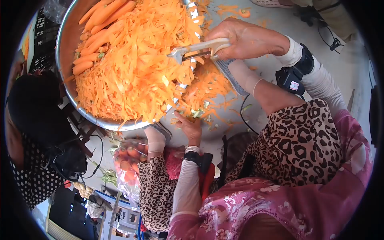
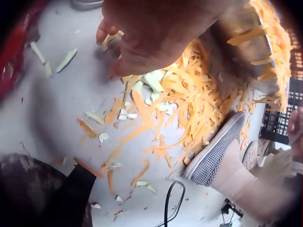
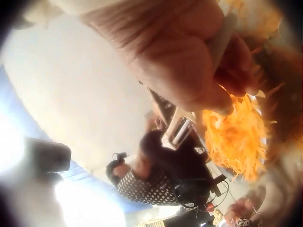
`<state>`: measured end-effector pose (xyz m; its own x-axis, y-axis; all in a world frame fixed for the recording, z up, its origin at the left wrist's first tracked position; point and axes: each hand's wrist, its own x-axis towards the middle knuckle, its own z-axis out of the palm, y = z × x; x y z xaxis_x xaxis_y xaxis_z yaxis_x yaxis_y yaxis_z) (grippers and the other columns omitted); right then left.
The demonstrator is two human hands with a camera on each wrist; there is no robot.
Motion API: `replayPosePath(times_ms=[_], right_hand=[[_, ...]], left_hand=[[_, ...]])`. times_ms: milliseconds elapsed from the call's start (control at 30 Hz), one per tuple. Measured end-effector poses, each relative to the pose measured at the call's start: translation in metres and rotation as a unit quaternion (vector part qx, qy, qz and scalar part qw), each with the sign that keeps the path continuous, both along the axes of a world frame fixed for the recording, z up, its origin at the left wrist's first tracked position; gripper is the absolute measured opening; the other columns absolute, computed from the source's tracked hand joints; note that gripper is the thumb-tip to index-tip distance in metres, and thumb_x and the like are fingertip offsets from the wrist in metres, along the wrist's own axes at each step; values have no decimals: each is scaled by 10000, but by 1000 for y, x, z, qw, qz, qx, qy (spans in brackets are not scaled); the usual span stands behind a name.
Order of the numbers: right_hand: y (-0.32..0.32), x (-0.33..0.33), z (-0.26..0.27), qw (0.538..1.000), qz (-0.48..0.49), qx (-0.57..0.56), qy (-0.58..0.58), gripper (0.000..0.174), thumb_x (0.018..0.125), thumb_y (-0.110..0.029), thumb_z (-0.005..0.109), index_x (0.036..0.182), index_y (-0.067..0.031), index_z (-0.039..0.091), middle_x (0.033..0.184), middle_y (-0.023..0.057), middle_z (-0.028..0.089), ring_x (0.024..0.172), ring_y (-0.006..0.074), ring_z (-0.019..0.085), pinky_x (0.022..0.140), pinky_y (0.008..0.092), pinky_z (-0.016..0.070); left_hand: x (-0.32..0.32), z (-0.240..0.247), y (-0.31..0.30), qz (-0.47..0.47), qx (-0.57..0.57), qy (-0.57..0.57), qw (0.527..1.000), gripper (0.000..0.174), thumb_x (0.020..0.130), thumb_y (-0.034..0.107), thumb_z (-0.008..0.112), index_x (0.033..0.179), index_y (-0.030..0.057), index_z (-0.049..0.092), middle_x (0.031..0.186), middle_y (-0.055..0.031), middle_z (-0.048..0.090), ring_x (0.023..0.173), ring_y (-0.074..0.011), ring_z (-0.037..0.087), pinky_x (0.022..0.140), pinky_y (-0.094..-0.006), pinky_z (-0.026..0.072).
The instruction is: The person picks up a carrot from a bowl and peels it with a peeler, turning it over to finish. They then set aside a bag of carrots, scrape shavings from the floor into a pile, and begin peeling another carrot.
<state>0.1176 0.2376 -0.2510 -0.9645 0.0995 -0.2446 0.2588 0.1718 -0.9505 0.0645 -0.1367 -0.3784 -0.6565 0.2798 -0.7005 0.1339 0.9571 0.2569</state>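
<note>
Fingers curled round its handle, my right hand (image 1: pixel 244 39) grips a peeler (image 1: pixel 187 51) above the right rim of a metal basin. In the right wrist view, the peeler's head (image 3: pixel 178 132) sticks out beyond the hand (image 3: pixel 165 56). The basin (image 1: pixel 94 120) holds a heap of orange peelings (image 1: pixel 132 72) and several whole carrots (image 1: pixel 105 15). My left hand (image 1: pixel 190 127) is below the basin's lower right edge, fingers partly extended and no object seen in it. The left wrist view shows this hand (image 2: pixel 161 35) over the floor beside peelings (image 2: pixel 194 104) and pale green scraps (image 2: pixel 152 81).
A bag of carrots (image 1: pixel 129 160) stands below the basin, near one foot. Another shoe (image 2: pixel 215 153) is beside the floor peelings, with a black cable (image 2: pixel 169 203) close by. A person in dotted clothing (image 1: pixel 36 168) sits at the left, near a black crate (image 1: pixel 45 40).
</note>
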Motion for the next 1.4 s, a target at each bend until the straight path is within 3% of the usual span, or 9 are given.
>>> replayPosePath(times_ms=[167,300,500,733,1067,1133,1233,1300,1400], right_hand=[[8,13,-2,997,-66,-26,-8,186,778,-66,617,952,-9,652,748,20,642,652,81,569,584,247,474],[17,20,4,996,-91,2,7,201,780,-60,614,970,-9,653,758,20,634,631,68,562,569,227,468],[29,32,1,996,-86,26,9,200,757,-41,602,946,7,647,797,35,648,675,99,582,616,258,477],[34,36,1,995,-84,38,34,207,732,-60,616,928,0,646,769,60,658,693,130,594,653,292,478],[47,42,-21,996,-48,69,-33,232,744,-56,580,959,18,627,742,54,609,680,154,565,646,294,464],[52,50,-48,980,-137,21,-142,186,798,-96,587,958,-12,633,702,16,580,618,98,532,568,254,446],[55,45,-73,947,-241,4,-215,172,835,-140,600,961,-29,636,694,-8,561,592,63,513,525,229,429],[60,33,-103,937,-284,3,-206,221,809,-190,621,979,-52,649,703,15,593,584,85,545,555,260,456],[77,-4,-146,913,-371,-7,-169,277,769,-238,640,992,-75,668,741,57,640,619,133,600,617,300,491]], left_hand=[[15,-4,53,-57,214,42,974,976,701,107,721,1458,24,111,1111,-241,379,998,-384,455,886,-386,413],[4,38,102,-208,62,28,976,939,718,332,751,1444,63,220,1128,-226,397,1033,-392,452,904,-438,378],[12,35,148,-386,120,132,905,818,678,410,753,1353,113,399,1339,-229,332,1202,-411,351,979,-584,241],[36,5,154,-520,120,126,836,707,677,364,750,1271,111,464,1355,-180,351,1307,-406,256,1043,-578,194],[-8,23,89,-321,196,163,912,507,775,350,647,1175,56,544,1281,-203,425,1231,-419,333,1013,-568,222],[-24,20,91,-161,-43,161,973,493,848,432,558,1103,10,563,1150,-247,546,1105,-374,500,925,-483,372],[-49,-36,44,-94,81,216,969,528,879,423,513,1158,-25,540,1076,-260,597,995,-397,564,848,-450,440],[-56,-46,39,43,-100,183,977,460,892,336,513,1161,-35,559,1180,-243,550,1009,-380,555,838,-483,448],[-51,-31,49,3,151,133,980,482,880,340,546,1181,-36,534,1131,-222,602,990,-393,578,864,-456,448]])
